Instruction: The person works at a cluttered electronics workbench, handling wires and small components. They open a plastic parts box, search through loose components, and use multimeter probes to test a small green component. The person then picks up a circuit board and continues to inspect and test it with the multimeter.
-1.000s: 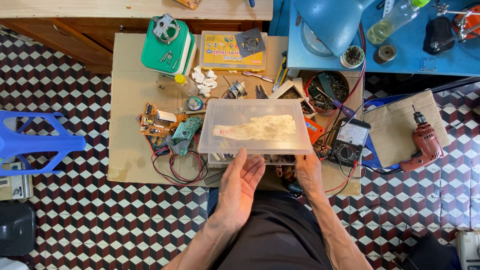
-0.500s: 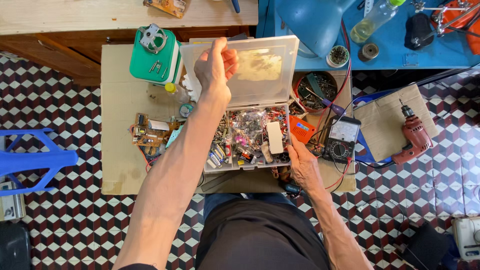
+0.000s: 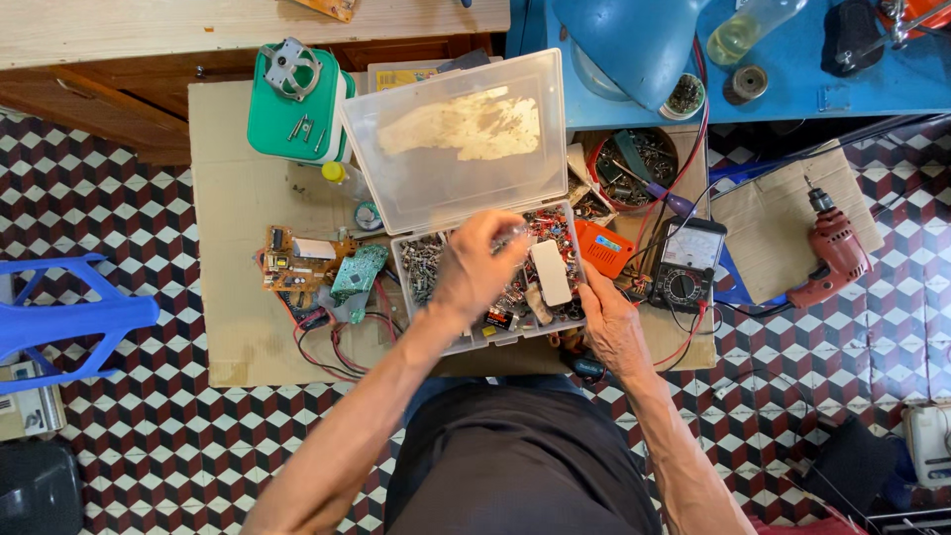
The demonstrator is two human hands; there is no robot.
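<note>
A cardboard sheet [image 3: 238,188] covers the low work surface, and at its centre lies a clear plastic parts box [image 3: 490,277], its transparent lid [image 3: 456,139] thrown open toward 12 o'clock and its tray crammed with small electronic components. The left hand [image 3: 475,267] hovers over the middle of the tray with fingers bunched together, seemingly pinching some small clear piece I cannot make out, while the right hand [image 3: 609,322] rests at the tray's 4 o'clock corner, fingers loosely closed against the rim. At 9 o'clock from the box lie circuit boards [image 3: 312,267], at 3 o'clock a multimeter [image 3: 684,263], and at 10 o'clock a green container [image 3: 297,99].
</note>
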